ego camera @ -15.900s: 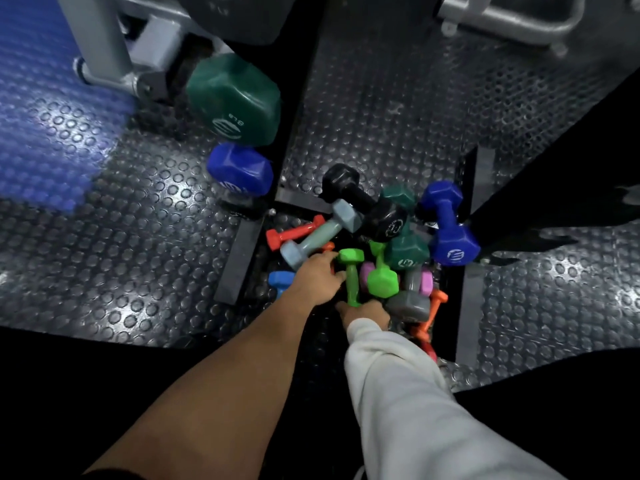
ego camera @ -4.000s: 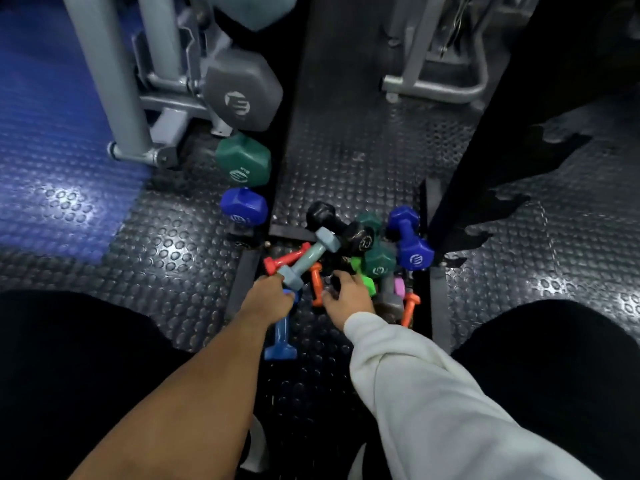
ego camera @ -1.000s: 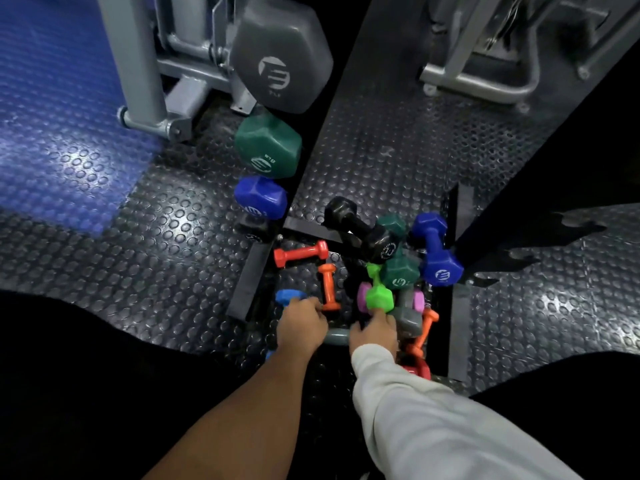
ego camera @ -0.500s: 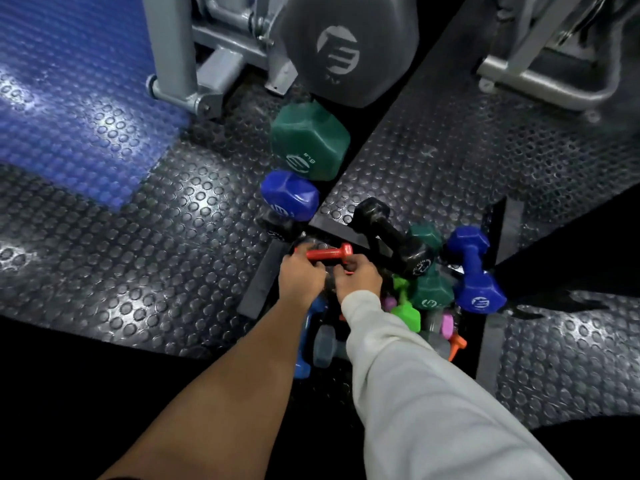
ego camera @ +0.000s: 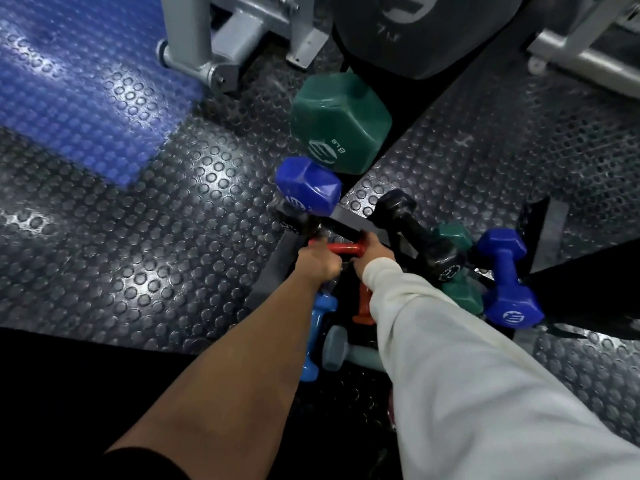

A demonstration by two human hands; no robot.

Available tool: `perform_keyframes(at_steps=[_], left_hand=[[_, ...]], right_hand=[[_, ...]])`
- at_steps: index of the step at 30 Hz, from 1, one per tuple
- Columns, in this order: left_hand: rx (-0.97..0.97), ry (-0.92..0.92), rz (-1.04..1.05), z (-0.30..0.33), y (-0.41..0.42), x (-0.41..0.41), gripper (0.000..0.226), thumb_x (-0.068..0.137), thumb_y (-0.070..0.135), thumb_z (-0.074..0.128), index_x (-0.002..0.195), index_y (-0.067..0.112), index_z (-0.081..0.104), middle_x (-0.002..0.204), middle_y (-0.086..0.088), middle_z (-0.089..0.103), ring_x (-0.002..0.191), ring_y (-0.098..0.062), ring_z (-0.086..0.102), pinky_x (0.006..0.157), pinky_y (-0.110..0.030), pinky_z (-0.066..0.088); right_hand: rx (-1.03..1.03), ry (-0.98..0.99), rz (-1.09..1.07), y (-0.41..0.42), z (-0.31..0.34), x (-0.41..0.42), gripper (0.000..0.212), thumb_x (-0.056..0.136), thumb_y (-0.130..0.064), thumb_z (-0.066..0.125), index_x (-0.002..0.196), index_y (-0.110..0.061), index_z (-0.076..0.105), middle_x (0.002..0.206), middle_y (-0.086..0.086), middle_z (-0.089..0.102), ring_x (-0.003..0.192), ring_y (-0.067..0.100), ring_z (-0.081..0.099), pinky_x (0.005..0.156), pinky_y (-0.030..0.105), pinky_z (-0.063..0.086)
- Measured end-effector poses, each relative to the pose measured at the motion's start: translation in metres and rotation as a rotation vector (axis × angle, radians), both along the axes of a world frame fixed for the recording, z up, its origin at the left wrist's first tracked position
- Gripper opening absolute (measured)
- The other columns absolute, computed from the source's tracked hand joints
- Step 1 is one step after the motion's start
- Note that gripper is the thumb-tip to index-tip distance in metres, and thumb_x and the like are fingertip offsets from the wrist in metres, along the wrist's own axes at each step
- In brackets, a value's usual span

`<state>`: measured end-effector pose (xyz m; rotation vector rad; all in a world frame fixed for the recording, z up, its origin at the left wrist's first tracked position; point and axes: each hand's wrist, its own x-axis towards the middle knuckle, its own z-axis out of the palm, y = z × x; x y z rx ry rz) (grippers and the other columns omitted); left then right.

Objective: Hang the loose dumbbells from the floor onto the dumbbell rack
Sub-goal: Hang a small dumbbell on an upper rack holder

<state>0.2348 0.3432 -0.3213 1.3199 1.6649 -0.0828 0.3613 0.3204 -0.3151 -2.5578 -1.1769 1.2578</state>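
Both hands grip a small red dumbbell point(ego camera: 344, 249) low between the rack's black base bars point(ego camera: 270, 271). My left hand point(ego camera: 317, 265) holds its left end and my right hand point(ego camera: 375, 254) holds its right end. Below them on the floor lie an orange dumbbell point(ego camera: 363, 306), a light blue dumbbell point(ego camera: 317, 327) and a grey dumbbell point(ego camera: 337, 346). To the right lie a black dumbbell point(ego camera: 415, 233), a dark green dumbbell point(ego camera: 457, 271) and a blue dumbbell point(ego camera: 507, 282). On the rack's left side hang a blue dumbbell point(ego camera: 308, 187), a green one point(ego camera: 341, 121) and a big grey one point(ego camera: 412, 29).
Studded rubber floor point(ego camera: 138, 244) spreads all round, with a blue mat point(ego camera: 79, 81) at the upper left. Grey machine frames stand at the top left point(ego camera: 221, 39) and top right point(ego camera: 581, 53). My dark trouser legs fill the lower corners.
My head has moved closer and both hands have pushed the red dumbbell a little farther forward toward the rack's base. The grey and light blue dumbbells now lie behind my wrists.
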Motion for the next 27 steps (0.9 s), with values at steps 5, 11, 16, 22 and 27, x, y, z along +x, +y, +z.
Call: perform_keyframes(at_steps=[5,11,16,22,27], left_hand=[[0.035,-0.005,-0.103,0.000,-0.001,-0.009,0.059,0.098,0.019,0.061,0.154,0.014,0.044,0.148,-0.016,0.055,0.134,-0.033,0.055,0.111,-0.032,0.042],[0.119,-0.024,-0.114,0.009,-0.014,-0.015,0.052,0.093,0.023,0.071,0.144,0.019,0.059,0.137,-0.014,0.066,0.131,-0.031,0.059,0.109,-0.028,0.040],[0.177,-0.036,-0.086,0.029,-0.034,-0.006,0.053,0.088,0.028,0.077,0.138,0.026,0.060,0.128,-0.018,0.052,0.112,-0.037,0.062,0.107,-0.031,0.046],[0.281,-0.004,-0.078,0.072,-0.044,-0.008,0.038,0.088,0.011,0.066,0.122,0.027,0.064,0.116,-0.009,0.045,0.096,-0.033,0.062,0.099,-0.032,0.051],[0.380,-0.062,-0.136,0.119,-0.057,-0.013,0.034,0.091,0.007,0.067,0.117,0.028,0.065,0.115,-0.009,0.049,0.093,-0.027,0.061,0.099,-0.035,0.052]], right_hand=[[0.090,-0.051,-0.079,0.003,-0.001,0.002,0.043,0.089,-0.017,0.064,0.129,-0.032,0.062,0.119,0.010,0.070,0.113,0.032,0.065,0.095,0.031,0.052],[0.104,-0.064,-0.147,-0.003,0.007,0.012,0.038,0.085,-0.014,0.068,0.116,-0.036,0.070,0.106,0.007,0.074,0.104,0.030,0.069,0.089,0.033,0.058],[0.175,-0.066,-0.257,-0.021,0.026,0.015,0.031,0.091,-0.018,0.059,0.119,-0.030,0.069,0.111,0.011,0.071,0.106,0.035,0.066,0.086,0.029,0.051],[0.273,-0.019,-0.289,-0.046,0.068,0.011,0.026,0.088,-0.022,0.059,0.110,-0.029,0.071,0.106,0.010,0.071,0.099,0.031,0.065,0.086,0.028,0.049],[0.362,0.016,-0.362,-0.071,0.124,0.007,0.022,0.086,-0.015,0.059,0.096,-0.031,0.069,0.089,0.000,0.071,0.072,0.018,0.066,0.064,0.022,0.053]])
